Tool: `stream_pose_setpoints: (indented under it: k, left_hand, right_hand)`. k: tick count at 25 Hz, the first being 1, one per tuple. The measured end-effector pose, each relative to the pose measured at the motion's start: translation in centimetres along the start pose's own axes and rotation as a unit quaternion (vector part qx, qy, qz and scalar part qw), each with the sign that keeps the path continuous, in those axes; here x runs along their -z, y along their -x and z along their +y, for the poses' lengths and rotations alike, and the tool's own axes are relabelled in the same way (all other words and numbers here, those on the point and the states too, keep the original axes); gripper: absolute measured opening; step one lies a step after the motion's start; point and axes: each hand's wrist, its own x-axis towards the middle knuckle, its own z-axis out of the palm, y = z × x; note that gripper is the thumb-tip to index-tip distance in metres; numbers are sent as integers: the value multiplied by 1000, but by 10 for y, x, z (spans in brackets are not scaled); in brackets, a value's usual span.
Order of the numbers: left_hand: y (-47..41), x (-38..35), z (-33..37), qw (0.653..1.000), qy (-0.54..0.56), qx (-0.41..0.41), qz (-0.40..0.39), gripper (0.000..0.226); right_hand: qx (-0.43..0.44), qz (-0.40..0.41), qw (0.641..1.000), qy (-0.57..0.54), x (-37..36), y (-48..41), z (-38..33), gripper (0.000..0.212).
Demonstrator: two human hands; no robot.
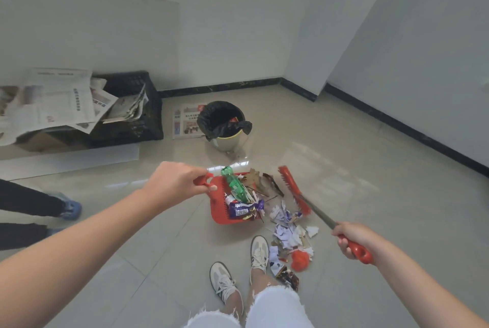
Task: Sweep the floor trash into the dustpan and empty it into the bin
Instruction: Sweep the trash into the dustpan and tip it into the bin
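Note:
My left hand (pixel 176 182) grips the red handle of a red dustpan (pixel 219 212) standing on the tiled floor. Inside the pan lie a green plastic bottle (pixel 236 187), a purple wrapper (pixel 244 208) and dry leaves (pixel 260 182). My right hand (pixel 353 239) holds the red grip of a long broom, whose red brush head (pixel 293 189) sits just right of the pan's mouth. Torn paper scraps (pixel 287 232), an orange lump (pixel 300 260) and a dark wrapper (pixel 288 278) lie on the floor by my right shoe. A bin (pixel 223 124) with a black liner stands beyond the pan.
A black crate (pixel 137 116) stuffed with newspapers sits at the left by the wall, a newspaper sheet (pixel 184 122) lies behind the bin, and a flat white board (pixel 71 162) lies on the floor. Another person's legs and blue-covered shoe (pixel 70 208) are at far left. My shoes (pixel 238 272) stand below the pan.

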Motion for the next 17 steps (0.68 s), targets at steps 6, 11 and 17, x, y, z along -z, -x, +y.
stream_pose_setpoints:
  k: [6, 11, 17]
  left_hand:
    - [20, 44, 5, 994, 50, 93, 10, 41]
    - [36, 85, 20, 968, 142, 198, 64, 42]
    - [22, 127, 46, 948, 172, 239, 118, 39]
  right_hand:
    - [34, -1, 999, 12, 7, 18, -22, 13]
    - [23, -44, 999, 22, 22, 16, -46, 15]
    - [1, -71, 996, 53, 49, 0, -55, 17]
